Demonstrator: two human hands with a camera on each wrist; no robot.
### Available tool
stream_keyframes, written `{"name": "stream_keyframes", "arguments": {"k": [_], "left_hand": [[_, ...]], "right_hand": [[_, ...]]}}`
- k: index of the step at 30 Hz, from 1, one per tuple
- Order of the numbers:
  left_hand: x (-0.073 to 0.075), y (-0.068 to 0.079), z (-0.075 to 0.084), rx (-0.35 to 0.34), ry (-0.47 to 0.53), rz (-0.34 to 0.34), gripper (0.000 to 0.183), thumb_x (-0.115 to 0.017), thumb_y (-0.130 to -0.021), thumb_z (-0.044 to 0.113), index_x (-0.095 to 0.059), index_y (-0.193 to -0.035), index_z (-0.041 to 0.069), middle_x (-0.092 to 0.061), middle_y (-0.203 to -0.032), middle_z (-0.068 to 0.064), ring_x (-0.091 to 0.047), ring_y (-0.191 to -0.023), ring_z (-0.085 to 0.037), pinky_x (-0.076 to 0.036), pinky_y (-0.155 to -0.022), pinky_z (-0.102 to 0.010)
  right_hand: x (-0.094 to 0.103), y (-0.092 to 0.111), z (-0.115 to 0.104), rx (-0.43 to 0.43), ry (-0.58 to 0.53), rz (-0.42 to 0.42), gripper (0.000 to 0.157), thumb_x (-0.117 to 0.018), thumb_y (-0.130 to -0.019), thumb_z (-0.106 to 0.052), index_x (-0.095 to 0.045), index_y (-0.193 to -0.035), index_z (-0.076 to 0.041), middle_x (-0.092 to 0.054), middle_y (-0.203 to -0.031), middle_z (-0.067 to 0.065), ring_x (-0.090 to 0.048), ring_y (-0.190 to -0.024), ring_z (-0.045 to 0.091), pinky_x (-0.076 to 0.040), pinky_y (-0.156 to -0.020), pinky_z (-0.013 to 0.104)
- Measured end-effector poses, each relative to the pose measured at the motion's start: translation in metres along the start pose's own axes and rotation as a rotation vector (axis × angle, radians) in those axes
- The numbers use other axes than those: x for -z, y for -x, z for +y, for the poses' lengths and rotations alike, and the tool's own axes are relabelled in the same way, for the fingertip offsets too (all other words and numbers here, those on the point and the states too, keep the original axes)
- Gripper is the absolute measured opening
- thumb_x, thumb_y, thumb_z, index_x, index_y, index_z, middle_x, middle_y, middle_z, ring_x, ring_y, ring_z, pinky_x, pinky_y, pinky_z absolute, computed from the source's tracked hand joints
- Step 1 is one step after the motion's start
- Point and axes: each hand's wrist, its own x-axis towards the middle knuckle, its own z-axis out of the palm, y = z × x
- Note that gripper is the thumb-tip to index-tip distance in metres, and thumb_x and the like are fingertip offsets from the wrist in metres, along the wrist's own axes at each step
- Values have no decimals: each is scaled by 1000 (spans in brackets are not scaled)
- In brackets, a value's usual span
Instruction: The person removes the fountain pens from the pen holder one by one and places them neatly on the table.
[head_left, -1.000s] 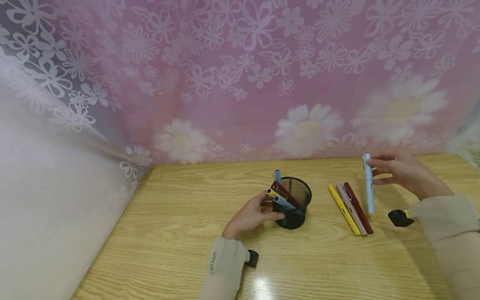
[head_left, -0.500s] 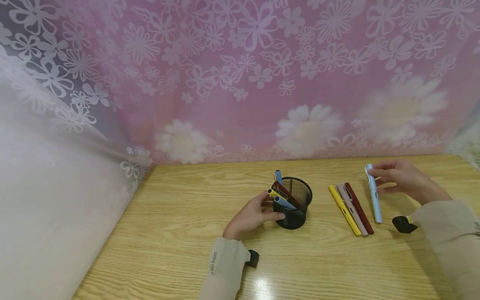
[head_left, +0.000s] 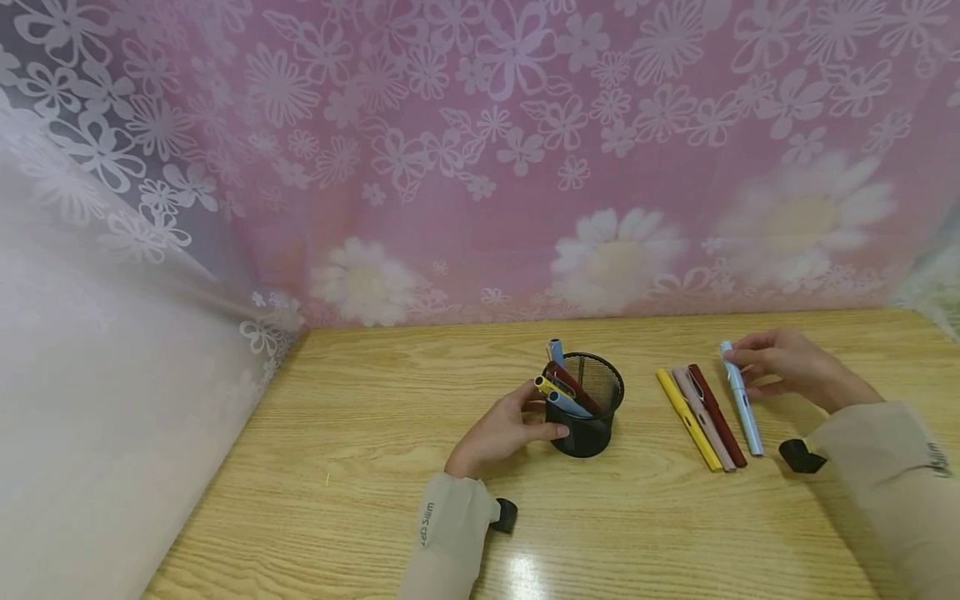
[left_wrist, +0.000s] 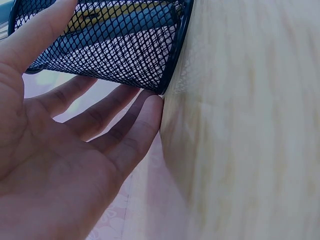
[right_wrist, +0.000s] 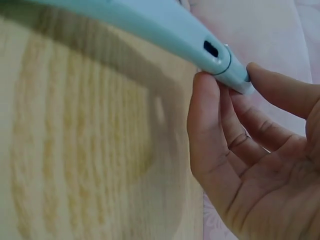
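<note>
My right hand [head_left: 795, 367] pinches a light blue pen [head_left: 741, 400] near its clip end, thumb against fingers. In the right wrist view the pen [right_wrist: 165, 30] slants across the top, close over the wood. My left hand [head_left: 498, 429] holds the side of a black mesh pen cup [head_left: 588, 437], thumb at the front and fingers behind. Several pens lean in the cup: blue ones, a dark red pen [head_left: 573, 387] and a yellow one. Left of the light blue pen lie a yellow pen [head_left: 688, 419], a pinkish-grey pen [head_left: 701, 417] and a dark red pen [head_left: 717, 414], side by side.
The wooden table [head_left: 337, 517] runs back to a pink flowered curtain [head_left: 450, 208]. A pale sheet [head_left: 97, 400] hangs along the left side. Each sleeve has a black wrist camera [head_left: 801, 457] at its cuff.
My right hand has lowered the light blue pen toward the table beside the dark red pen, tilting it to match the row. The left hand and pen cup stay still.
</note>
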Motion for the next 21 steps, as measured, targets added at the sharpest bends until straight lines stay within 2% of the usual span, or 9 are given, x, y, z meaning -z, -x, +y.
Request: {"name": "stream_keyframes", "arguments": {"k": [11,17,21], "left_hand": [[0,1,2,7,-19,-4,59,-75,-94,17,-49,-146,11,-59,-134,-3,-60,-121,-22,-49,-99,-38],[0,0,0,2,-13,-8,58,-75,-94,17,-49,-146,12,-58,-136,-5,-60,-121,-22,-49,-98,-38],[0,0,0,-3,-10,-9,58,-75,-94,16,-49,-146,12,-59,-135,-5,-60,-120,-21,-49,-98,-37]], "right_hand": [[-6,-1,0,-41,23,-50,32,-52,-107,-15,-58,-121,13,-68,-89,6,-68,-78,19,-60,-73,37],[-6,1,-3,-32,1,-61,31,-49,-108,-13,-59,-122,12,-67,-92,7,-67,-79,19,-60,-74,39],[-5,3,-8,-14,30,-48,37,-50,-108,-17,-54,-127,15,-67,-95,7,-68,-81,19,-60,-75,39]]}}
